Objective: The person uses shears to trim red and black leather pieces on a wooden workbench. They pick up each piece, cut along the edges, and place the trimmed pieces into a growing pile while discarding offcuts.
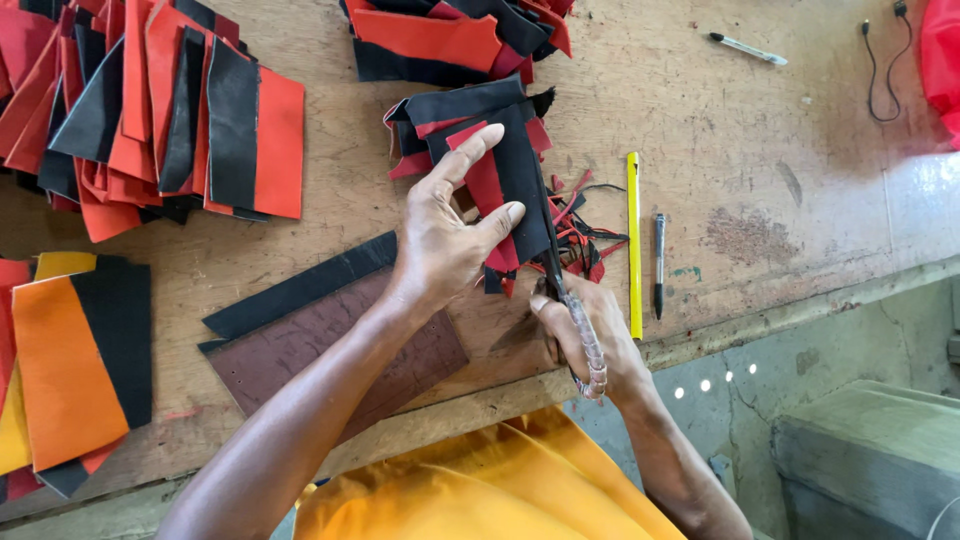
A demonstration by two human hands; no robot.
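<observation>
My left hand (445, 235) pinches a stitched piece of black and red material (515, 180) and holds it up over the wooden workbench (760, 150). My right hand (585, 335) grips scissors (560, 275) with taped handles, their blades running along the right edge of that piece. Red and black offcuts (580, 240) lie just under the blades. A small stack of similar pieces (460, 110) sits right behind the held one.
A big pile of red and black panels (150, 110) fills the far left, another pile (450, 35) sits at the top. Orange and black panels (70, 360) lie near left. A brown sheet (300, 350), yellow ruler (634, 240), two pens (659, 260) and a cable (880, 70) are around.
</observation>
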